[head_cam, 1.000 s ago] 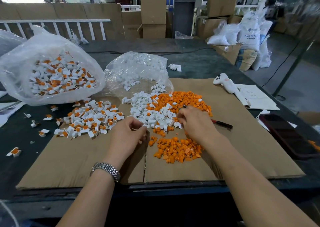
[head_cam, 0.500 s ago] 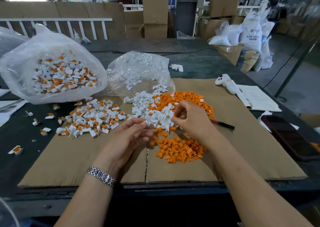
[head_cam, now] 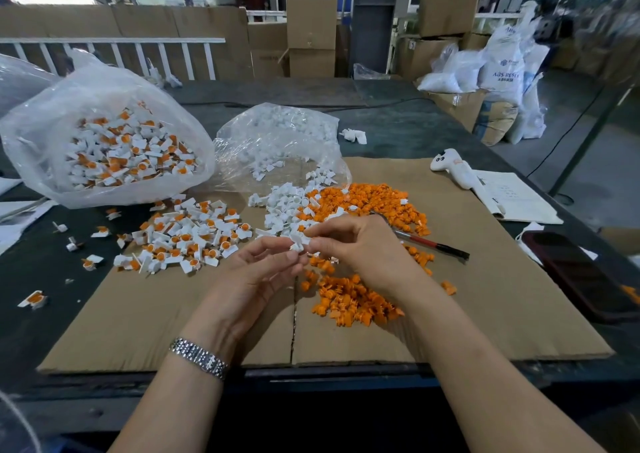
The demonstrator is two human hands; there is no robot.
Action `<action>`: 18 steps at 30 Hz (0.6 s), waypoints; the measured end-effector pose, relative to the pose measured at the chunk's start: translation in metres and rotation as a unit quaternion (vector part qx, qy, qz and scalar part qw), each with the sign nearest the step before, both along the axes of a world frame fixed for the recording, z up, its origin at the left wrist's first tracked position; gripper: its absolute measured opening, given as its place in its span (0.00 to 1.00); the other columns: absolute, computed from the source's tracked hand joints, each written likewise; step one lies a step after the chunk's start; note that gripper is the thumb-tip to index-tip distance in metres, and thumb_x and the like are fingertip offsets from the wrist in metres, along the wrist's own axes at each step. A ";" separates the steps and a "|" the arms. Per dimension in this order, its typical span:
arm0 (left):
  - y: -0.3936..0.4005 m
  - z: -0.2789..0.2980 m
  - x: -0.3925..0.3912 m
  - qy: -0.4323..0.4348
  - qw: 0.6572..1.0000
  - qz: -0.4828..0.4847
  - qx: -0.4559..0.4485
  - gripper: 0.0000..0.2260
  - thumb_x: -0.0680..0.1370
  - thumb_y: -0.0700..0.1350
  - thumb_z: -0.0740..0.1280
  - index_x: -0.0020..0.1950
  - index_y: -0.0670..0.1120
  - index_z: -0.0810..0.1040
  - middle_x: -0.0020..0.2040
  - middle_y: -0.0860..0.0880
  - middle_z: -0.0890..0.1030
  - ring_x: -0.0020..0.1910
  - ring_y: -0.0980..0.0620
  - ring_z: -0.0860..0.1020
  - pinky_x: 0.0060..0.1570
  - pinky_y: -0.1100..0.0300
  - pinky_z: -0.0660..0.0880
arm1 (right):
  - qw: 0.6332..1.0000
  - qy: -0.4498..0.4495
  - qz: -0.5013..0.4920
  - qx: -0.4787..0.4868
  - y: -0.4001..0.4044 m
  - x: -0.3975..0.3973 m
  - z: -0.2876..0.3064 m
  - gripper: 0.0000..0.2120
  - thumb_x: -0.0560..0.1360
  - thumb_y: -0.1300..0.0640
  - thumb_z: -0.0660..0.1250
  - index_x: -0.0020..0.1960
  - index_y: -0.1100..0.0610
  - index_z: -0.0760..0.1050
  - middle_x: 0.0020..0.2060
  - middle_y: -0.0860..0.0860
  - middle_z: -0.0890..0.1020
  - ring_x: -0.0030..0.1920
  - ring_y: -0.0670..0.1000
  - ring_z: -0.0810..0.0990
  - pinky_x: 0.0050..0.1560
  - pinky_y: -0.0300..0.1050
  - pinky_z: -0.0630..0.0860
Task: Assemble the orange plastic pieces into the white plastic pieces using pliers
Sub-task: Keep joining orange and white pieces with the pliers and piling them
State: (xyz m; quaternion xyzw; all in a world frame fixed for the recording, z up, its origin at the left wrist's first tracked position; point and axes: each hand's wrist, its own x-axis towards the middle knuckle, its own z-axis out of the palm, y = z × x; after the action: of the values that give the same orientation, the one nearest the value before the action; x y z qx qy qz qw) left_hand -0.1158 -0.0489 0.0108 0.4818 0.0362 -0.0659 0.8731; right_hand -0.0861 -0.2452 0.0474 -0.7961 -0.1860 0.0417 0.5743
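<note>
- A single white piece (head_cam: 298,241) is pinched between the fingertips of the left hand (head_cam: 258,272) and the right hand (head_cam: 360,244), which are brought together just above the cardboard sheet (head_cam: 485,296).
- Whether an orange insert is already seated in it cannot be told; it is hidden by the fingers.
- The step would be done best, it is judged, if the white piece is turned socket-up and held steady by the left hand, so that the right is freed for an orange piece and the tool.
- The pliers (head_cam: 429,243) lie untouched just beside the right hand, among the orange pieces (head_cam: 349,300).
- Loose white pieces (head_cam: 287,210) are heaped just beyond the hands; finished pieces (head_cam: 187,238) are piled to the left.
- On a far sack (head_cam: 505,68), "ABS RESIN" can be partly read.
</note>
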 end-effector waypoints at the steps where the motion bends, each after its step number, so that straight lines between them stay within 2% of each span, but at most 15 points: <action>1: 0.000 0.000 0.000 0.000 1.000 0.000 -0.003 0.09 0.68 0.31 0.74 0.44 0.42 0.88 0.47 0.39 0.86 0.45 0.45 0.87 0.44 0.60 0.84 | 1.000 -0.004 -0.009 0.002 0.000 0.000 0.001 0.09 0.74 0.56 0.76 0.54 0.53 0.84 0.45 0.46 0.86 0.43 0.41 0.84 0.44 0.34 0.80; 3: -0.001 0.000 -0.001 -0.002 1.000 -0.002 -0.004 0.10 0.67 0.31 0.75 0.44 0.42 0.87 0.47 0.39 0.86 0.45 0.45 0.87 0.44 0.60 0.84 | 1.000 -0.006 -0.024 -0.003 0.002 -0.001 0.001 0.08 0.73 0.57 0.77 0.51 0.53 0.83 0.43 0.49 0.85 0.38 0.43 0.83 0.40 0.43 0.83; 4: -0.002 -0.001 -0.001 -0.004 1.000 -0.002 -0.004 0.10 0.66 0.31 0.75 0.44 0.42 0.87 0.47 0.38 0.86 0.46 0.45 0.87 0.44 0.61 0.84 | 1.000 -0.012 -0.027 -0.008 0.004 -0.001 0.001 0.07 0.73 0.57 0.77 0.50 0.53 0.82 0.41 0.49 0.84 0.37 0.43 0.82 0.38 0.44 0.83; 7: -0.003 -0.002 0.000 -0.013 1.000 -0.004 0.000 0.10 0.66 0.31 0.76 0.45 0.42 0.87 0.48 0.38 0.85 0.47 0.44 0.86 0.45 0.61 0.83 | 0.999 -0.037 -0.020 -0.017 0.006 -0.001 -0.001 0.05 0.74 0.57 0.76 0.48 0.55 0.83 0.39 0.46 0.84 0.37 0.41 0.82 0.39 0.37 0.77; 11: -0.002 -0.004 0.001 -0.013 1.000 -0.002 0.004 0.10 0.68 0.29 0.75 0.45 0.41 0.87 0.49 0.38 0.85 0.49 0.44 0.86 0.47 0.60 0.83 | 0.997 -0.054 -0.016 -0.050 0.003 0.000 -0.002 0.06 0.80 0.58 0.69 0.54 0.53 0.84 0.45 0.46 0.85 0.46 0.42 0.84 0.49 0.38 0.79; 14: -0.002 -0.006 0.000 -0.005 1.000 -0.005 -0.001 0.11 0.67 0.30 0.74 0.46 0.41 0.88 0.49 0.37 0.86 0.50 0.42 0.86 0.47 0.60 0.83 | 0.997 -0.070 -0.019 -0.039 0.003 -0.003 -0.002 0.07 0.79 0.62 0.68 0.55 0.54 0.83 0.48 0.46 0.85 0.49 0.42 0.84 0.54 0.38 0.80; 18: -0.002 -0.005 -0.001 0.010 0.999 -0.020 -0.042 0.08 0.70 0.32 0.74 0.48 0.39 0.87 0.50 0.36 0.86 0.52 0.41 0.86 0.48 0.59 0.83 | 0.996 -0.082 -0.027 -0.029 0.005 -0.005 0.000 0.07 0.77 0.62 0.71 0.53 0.53 0.81 0.46 0.46 0.84 0.47 0.45 0.84 0.48 0.40 0.82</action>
State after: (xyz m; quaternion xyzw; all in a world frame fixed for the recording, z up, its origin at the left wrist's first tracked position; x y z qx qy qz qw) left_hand -0.1172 -0.0505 0.0058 0.4449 0.0324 -0.0899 0.8905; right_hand -0.0910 -0.2404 0.0471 -0.8177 -0.2095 -0.0335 0.5352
